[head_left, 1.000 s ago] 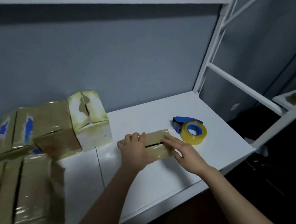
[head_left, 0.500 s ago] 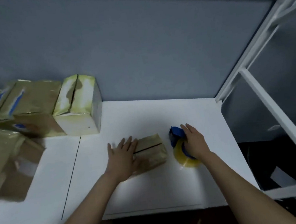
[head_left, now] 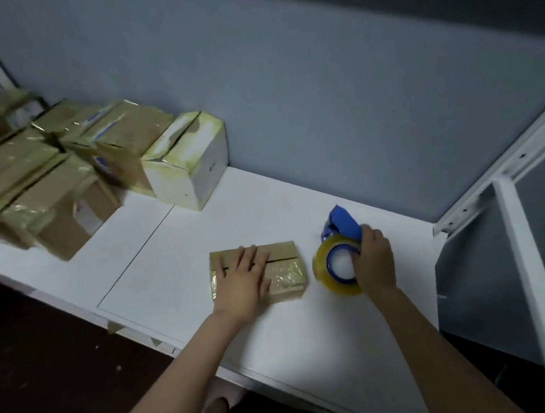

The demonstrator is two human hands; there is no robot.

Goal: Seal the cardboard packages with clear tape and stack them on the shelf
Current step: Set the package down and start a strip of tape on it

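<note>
- several taped packages (head_left: 60, 181) are piled at the far left of the shelf (head_left: 265, 213), against the grey wall; they look sealed already, their film is shiny and a little wrinkled.
- one white box (head_left: 189, 161) stands at the right end of this pile, touching it, with yellowish tape over the top seam.
- left hand (head_left: 243, 278) lies flat and open on the small cardboard package (head_left: 286, 272), fingers spread, pressing it down to the shelf; it grips nothing.
- this package is near the front edge, about in the middle. i judge it light and quite stiff, but the flaps can spring up, and the glossy film on its front makes it slippery; better to hold it by the two short sides.
- right hand (head_left: 376, 259) is closed around the tape dispenser (head_left: 340, 253), just beside the package, not touching it.
- the roll of clear tape is rigid; the blue blade end may be sharp, so hold it at the handle.
</note>
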